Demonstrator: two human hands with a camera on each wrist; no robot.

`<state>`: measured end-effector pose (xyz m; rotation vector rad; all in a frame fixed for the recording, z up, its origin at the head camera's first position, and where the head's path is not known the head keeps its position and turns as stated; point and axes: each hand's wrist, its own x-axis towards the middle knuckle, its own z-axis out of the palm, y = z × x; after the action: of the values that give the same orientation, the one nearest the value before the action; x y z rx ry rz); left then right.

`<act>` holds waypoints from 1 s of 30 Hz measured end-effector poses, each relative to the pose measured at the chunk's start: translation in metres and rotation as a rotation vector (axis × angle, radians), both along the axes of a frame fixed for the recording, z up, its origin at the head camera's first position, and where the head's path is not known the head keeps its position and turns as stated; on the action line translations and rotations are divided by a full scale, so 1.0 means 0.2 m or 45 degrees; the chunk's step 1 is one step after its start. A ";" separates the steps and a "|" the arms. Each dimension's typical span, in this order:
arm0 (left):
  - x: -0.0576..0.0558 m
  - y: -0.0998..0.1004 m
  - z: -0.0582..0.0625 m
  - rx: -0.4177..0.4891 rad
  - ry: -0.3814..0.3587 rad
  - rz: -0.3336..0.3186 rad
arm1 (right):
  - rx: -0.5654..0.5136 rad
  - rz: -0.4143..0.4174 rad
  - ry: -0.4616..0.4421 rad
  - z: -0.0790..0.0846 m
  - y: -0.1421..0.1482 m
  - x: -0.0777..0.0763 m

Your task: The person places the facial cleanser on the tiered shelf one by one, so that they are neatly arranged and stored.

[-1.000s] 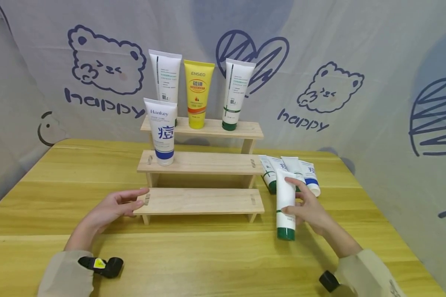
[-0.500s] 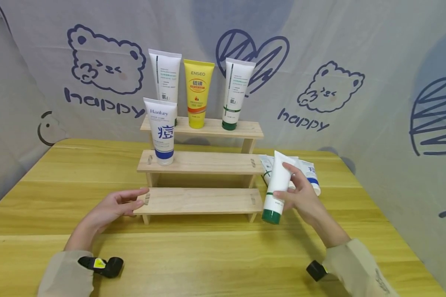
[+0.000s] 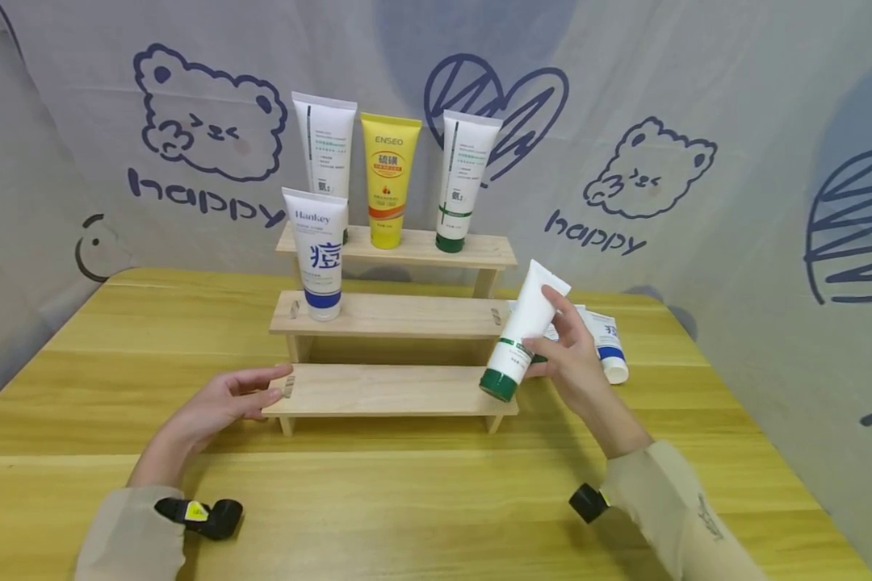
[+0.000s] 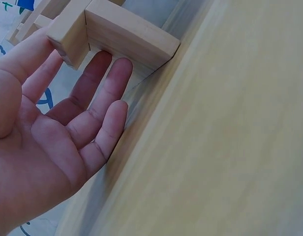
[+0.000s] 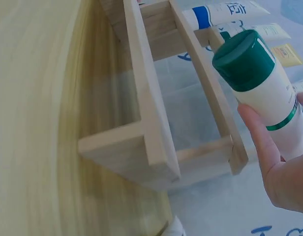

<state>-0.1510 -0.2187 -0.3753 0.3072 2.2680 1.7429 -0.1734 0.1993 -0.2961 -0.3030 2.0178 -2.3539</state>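
Observation:
In the head view my right hand (image 3: 576, 363) holds a white cleanser tube (image 3: 525, 319) with a green cap, thumb on one side and fingers on the other. The tube tilts, cap down and to the left, over the right end of the lowest step of a wooden three-step stand (image 3: 385, 390). In the right wrist view, the green cap (image 5: 245, 61) points towards the upper left. At the left end of that step my left hand (image 3: 221, 403) rests its thumb and index finger on the board. Its other fingers (image 4: 100, 118) lie loosely bent beneath the board in the left wrist view.
The top step carries a white tube (image 3: 324, 145), a yellow tube (image 3: 387, 181) and another white tube (image 3: 467, 177). A blue-banded white tube (image 3: 316, 254) stands at the middle step's left. More tubes, including one blue-banded tube (image 3: 606, 343), lie right of the stand, partly hidden.
My right hand has moved left and up with the cleanser tube, from beside the stand to over the lowest step's right end, and the tube has tilted. My left hand has stayed put.

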 end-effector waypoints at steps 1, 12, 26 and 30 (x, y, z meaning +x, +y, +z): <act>0.00 0.00 0.00 0.001 0.001 -0.002 | -0.012 -0.011 0.009 0.01 -0.01 -0.01; -0.01 0.00 -0.01 0.008 0.012 0.001 | -0.084 -0.072 0.107 0.08 -0.17 -0.07; 0.00 0.00 0.00 -0.001 0.011 0.002 | -0.180 -0.085 0.274 0.12 -0.36 -0.17; 0.00 -0.01 0.01 0.001 -0.002 -0.004 | -0.143 -0.095 0.325 0.13 -0.41 -0.20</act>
<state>-0.1507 -0.2198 -0.3742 0.3093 2.2643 1.7423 -0.2127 0.1166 -0.2711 -0.5690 2.0330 -2.5985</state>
